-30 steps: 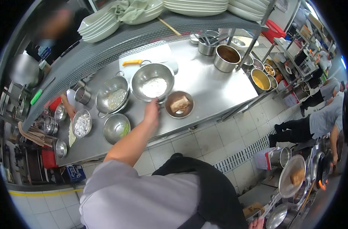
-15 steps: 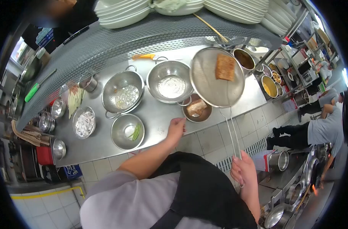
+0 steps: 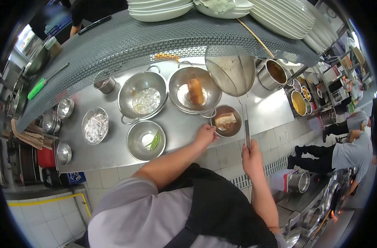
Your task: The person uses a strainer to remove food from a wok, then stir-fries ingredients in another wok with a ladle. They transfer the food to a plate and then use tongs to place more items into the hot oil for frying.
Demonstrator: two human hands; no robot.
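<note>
My right hand grips the long handle of a wire skimmer, tilted steeply over the steel bowl with white powder. A fried golden-brown piece lies in that bowl, just off the skimmer's edge. My left hand rests on the counter edge, fingers touching the rim of a small steel bowl that holds a pale brown chunk.
A two-handled colander bowl, a bowl of green slivers, and a bowl of white shreds stand on the steel counter. Sauce pots sit right. A mesh shelf with stacked plates hangs overhead. Other people work at right.
The skimmer tipped from level to steep, and the fried piece slid off it into the powder bowl. My left hand moved right to the small bowl's rim.
</note>
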